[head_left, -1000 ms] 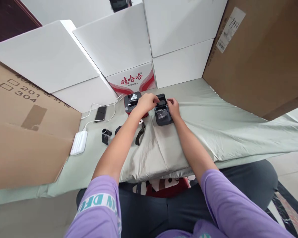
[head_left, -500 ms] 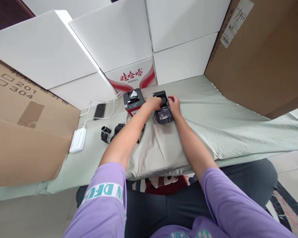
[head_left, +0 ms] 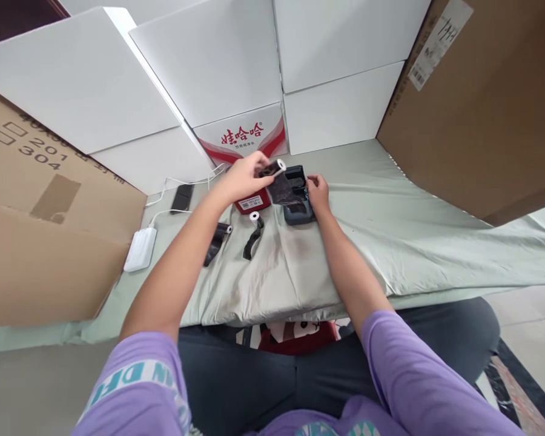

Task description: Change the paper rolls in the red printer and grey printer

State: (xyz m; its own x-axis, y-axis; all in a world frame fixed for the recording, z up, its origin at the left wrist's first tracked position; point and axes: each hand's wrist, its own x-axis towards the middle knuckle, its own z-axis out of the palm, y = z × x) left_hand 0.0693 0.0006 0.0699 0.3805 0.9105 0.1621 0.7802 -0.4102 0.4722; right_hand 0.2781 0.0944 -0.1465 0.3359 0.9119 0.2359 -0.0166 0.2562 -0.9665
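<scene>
My left hand (head_left: 249, 175) is closed around a roll of black paper or film (head_left: 277, 172) with a white core. A dark strip hangs from the roll over the small black portable printer (head_left: 298, 215), whose lid stands open toward the back. My right hand (head_left: 318, 191) grips the printer's right side, with part of its fingers hidden. Partly behind my left hand is a red and grey device (head_left: 251, 204) with a white label. Nearer to me on the cloth lie a narrow black roll (head_left: 253, 236) with its end unwound and another black roll (head_left: 217, 242), partly behind my left forearm.
A dark phone-like slab (head_left: 181, 198) and a white power bank (head_left: 140, 249) with a white cable lie at the left. White boxes (head_left: 209, 66) line the back. Brown cartons (head_left: 476, 109) flank the pale green cloth (head_left: 418, 230) on both sides.
My left hand has come up and left out of the open printer with the black roll and its trailing strip. The rolls on the cloth show more now. My right hand stays at the printer.
</scene>
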